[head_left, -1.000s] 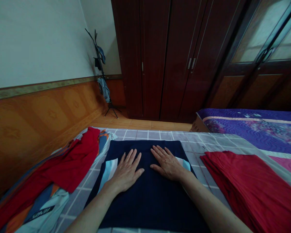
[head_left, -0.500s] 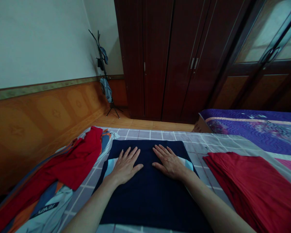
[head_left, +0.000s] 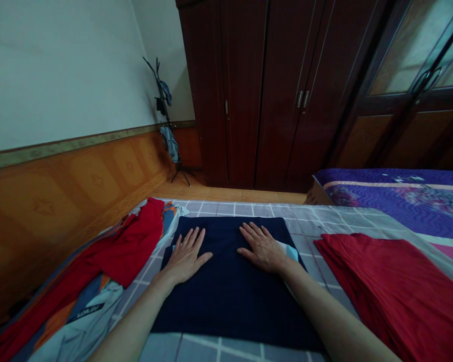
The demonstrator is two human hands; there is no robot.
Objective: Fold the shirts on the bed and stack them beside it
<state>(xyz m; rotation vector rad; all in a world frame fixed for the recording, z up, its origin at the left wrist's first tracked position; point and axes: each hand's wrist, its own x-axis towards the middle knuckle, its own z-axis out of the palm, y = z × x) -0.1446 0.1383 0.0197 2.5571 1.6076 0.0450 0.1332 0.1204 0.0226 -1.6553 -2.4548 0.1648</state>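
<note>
Head view has both hands flat on a navy shirt (head_left: 230,291) spread on the checked bed sheet (head_left: 313,221). Left hand (head_left: 184,255) is spread wide, palm down, near the shirt's left edge — a light blue stripe peeks out just beside its wrist. Right hand (head_left: 263,247) is also flat, fingers loosely fanned, with a bit of light blue trim showing just past its outer side. Left of the left hand there's a pile of clothes (head_left: 98,271) topped with red fabric. Right of the right hand lies a folded red cloth (head_left: 392,286) — not touching the shirt.
</note>
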